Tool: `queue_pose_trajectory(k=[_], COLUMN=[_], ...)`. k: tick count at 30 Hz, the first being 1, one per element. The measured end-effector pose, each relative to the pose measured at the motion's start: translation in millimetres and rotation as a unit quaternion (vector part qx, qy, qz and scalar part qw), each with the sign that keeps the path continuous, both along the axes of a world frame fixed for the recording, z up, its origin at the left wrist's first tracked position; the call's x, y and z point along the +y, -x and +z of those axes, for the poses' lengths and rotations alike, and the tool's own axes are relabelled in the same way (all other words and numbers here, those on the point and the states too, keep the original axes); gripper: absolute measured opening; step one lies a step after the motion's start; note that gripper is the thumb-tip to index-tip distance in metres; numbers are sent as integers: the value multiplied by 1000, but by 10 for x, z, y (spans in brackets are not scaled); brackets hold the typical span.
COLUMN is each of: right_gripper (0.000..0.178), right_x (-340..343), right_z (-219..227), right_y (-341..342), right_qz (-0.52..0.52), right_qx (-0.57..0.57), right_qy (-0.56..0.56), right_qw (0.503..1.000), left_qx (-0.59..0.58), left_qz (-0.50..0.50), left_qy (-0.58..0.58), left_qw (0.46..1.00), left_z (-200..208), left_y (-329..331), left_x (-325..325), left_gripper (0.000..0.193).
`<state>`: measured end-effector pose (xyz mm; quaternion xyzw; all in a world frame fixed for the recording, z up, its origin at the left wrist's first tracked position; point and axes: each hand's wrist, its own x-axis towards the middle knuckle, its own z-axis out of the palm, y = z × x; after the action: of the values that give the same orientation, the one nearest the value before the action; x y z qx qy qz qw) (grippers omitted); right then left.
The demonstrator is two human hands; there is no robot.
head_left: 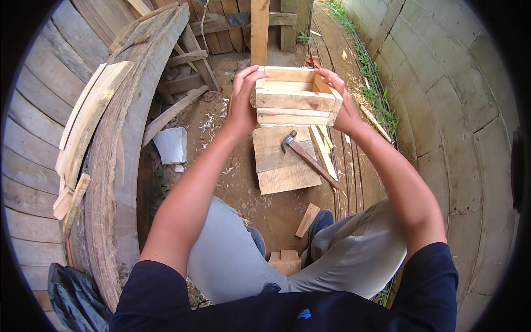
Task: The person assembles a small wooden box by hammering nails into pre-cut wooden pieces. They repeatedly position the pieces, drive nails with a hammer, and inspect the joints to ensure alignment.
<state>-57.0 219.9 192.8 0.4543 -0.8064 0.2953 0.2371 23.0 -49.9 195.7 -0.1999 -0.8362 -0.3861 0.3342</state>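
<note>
Held up in front of me is a small wooden box point(296, 100) of pale planks, its top uncovered. My left hand point(242, 102) grips the box's left end, fingers over the upper edge. At the opposite end my right hand point(342, 105) is closed on it, fingertips on the far upper corner and the palm mostly hidden. Below the box stands a low wooden block or stool point(282, 177) made of planks. A claw hammer point(311, 159) lies across its top, its head toward the middle and its wooden handle sticking out past the right edge.
Thin wood strips point(323, 149) lean beside the stool. To my left runs a thick rough timber bench point(119, 166) with loose slats point(91, 122) on it. A whitish block point(171, 145) sits on the dirt. A block wall point(453, 138) rises on my right; a post point(259, 33) stands ahead.
</note>
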Motion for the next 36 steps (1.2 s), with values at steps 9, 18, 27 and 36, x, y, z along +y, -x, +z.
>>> queue_pose_trajectory(k=[9,18,27,36], right_gripper=[69,80,106,92], right_x=[-219,-90,-50,-50], right_z=[377,365,336,-225], right_y=[-87,-84,-173,-74], right_qz=[38,18,-92,-98], right_qx=[238,49,-604,-659], right_qy=[78,44,-103,-186], right_qw=[967,998,785,722], left_qx=[131,86,-547,-642], left_qz=[75,74,-58,-17], left_qy=[-32,48,-161,-151], left_qw=[988,992,820,752], left_z=[78,165,-164,-451], left_y=[-23,-52,80,34], left_x=[-112,-150,-231,8], left_gripper=[65,79,105,81])
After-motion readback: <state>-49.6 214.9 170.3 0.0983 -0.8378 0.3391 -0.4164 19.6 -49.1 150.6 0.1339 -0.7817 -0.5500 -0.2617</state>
